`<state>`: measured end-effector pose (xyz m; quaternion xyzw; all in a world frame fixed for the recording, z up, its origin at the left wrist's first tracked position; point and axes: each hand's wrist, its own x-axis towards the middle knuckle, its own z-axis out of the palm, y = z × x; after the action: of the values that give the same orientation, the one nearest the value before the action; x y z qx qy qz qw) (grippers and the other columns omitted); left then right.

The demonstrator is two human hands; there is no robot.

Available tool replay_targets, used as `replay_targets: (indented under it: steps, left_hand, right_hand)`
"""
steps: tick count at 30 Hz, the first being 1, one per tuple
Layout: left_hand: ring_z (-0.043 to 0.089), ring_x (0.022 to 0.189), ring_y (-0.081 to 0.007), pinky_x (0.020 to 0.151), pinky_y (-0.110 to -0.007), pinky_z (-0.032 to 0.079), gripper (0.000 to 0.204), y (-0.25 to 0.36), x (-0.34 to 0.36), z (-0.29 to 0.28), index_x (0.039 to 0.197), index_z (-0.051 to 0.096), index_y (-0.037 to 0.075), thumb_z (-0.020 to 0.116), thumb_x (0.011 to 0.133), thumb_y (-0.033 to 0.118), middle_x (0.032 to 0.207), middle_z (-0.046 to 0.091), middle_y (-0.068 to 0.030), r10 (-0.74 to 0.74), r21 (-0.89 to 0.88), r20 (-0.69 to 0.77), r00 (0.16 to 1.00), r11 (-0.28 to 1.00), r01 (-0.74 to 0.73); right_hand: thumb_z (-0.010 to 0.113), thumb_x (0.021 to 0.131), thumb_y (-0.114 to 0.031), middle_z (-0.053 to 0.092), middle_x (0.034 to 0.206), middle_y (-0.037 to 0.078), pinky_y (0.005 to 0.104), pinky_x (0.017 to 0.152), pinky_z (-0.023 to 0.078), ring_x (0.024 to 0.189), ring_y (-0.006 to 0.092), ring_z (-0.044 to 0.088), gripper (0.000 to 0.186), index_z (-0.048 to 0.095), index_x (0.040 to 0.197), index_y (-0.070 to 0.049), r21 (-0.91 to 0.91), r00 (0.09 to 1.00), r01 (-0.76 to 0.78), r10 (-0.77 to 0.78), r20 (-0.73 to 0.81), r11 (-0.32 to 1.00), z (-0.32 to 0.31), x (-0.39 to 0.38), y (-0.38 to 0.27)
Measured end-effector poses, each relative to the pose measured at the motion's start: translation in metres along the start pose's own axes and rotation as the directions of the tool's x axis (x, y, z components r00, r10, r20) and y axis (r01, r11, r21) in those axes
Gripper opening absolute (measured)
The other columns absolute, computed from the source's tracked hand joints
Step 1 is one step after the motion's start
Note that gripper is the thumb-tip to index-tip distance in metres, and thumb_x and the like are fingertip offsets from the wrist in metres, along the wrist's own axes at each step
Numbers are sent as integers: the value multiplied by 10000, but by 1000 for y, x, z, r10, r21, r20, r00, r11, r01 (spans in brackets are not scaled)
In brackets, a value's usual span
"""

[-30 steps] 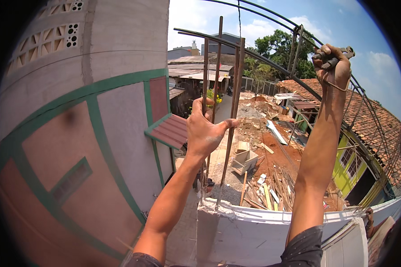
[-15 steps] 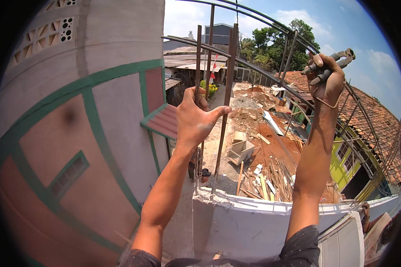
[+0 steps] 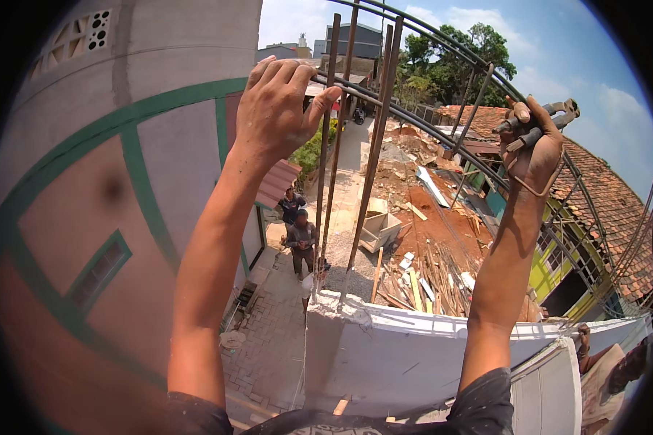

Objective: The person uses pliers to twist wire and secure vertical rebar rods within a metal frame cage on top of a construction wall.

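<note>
My left hand [image 3: 279, 109] is curled over the ends of the long horizontal rebar [image 3: 406, 114], its thumb stretched toward the upright rods. Several rusty upright rebar rods [image 3: 374, 156] rise from the broken top of a wall column [image 3: 334, 308], just right of that hand. Raised at the right, my right hand [image 3: 535, 152] is closed round dark grey pincers [image 3: 559, 112]. A thin bent wire [image 3: 540, 193] hangs by its wrist. Close to this hand passes the rebar frame, with a stirrup [image 3: 475, 109] joining its bars.
A white wall [image 3: 413, 355] runs below me. Two people [image 3: 301, 239] stand in the paved alley at left, beside a building with green trim [image 3: 141, 188]. Another person's arm [image 3: 588, 355] shows at lower right. Lumber [image 3: 435, 283] and a wooden box [image 3: 377, 225] lie beyond.
My left hand has left the upright rods and moved up and left onto the horizontal rebar's ends. The right hand still holds the pincers. The view has shifted, uncovering the people in the alley.
</note>
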<state>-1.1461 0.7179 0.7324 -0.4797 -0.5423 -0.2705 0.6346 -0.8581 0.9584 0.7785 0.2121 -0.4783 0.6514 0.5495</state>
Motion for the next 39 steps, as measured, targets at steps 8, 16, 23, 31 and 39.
replay_targets:
  steps: [8, 16, 23, 31, 39]
  left_hand:
    - [638, 986, -302, 974, -412, 431, 511, 0, 7, -13, 941, 698, 8, 629, 943, 514, 905, 696, -136, -28, -126, 21, 999, 992, 30]
    - [602, 879, -307, 912, -414, 416, 433, 20, -75, -20, 807, 663, 36, 611, 972, 433, 837, 663, -115, -162, -274, 125, 979, 942, 191]
    - [553, 809, -297, 880, -424, 406, 369, 39, -165, -19, 737, 620, 51, 691, 910, 369, 751, 588, -98, -274, -240, 197, 941, 917, 318]
    - [551, 809, -272, 892, -408, 389, 276, 58, -223, -10, 778, 627, 57, 623, 954, 271, 804, 626, -61, -313, -271, 191, 930, 894, 357]
    - [566, 805, -278, 864, -427, 409, 281, 74, -281, -6, 747, 633, 51, 653, 929, 265, 798, 634, -59, -364, -254, 289, 885, 862, 438]
  right_hand:
    - [577, 994, -114, 574, 737, 36, 314, 512, 511, 594, 154, 558, 290, 537, 1142, 131, -65, 998, -22, 19, -55, 998, -1, 1, -1]
    - [602, 962, -104, 552, 698, 22, 299, 561, 520, 603, 140, 548, 118, 554, 935, 1, -58, 977, -105, 92, -192, 993, -16, -60, 35]
    - [605, 949, -133, 518, 648, 12, 270, 572, 451, 592, 117, 506, 120, 556, 1007, -40, 33, 929, -296, 296, -223, 955, -31, -148, 67]
    - [592, 957, -104, 501, 642, 26, 259, 513, 373, 579, 112, 447, 75, 538, 993, -65, -61, 888, -294, 249, -386, 954, -36, -203, 73]
    - [586, 926, -36, 564, 658, 54, 249, 552, 400, 571, 117, 531, 182, 643, 1063, 71, -683, 868, -464, 135, -478, 564, -27, -268, 89]
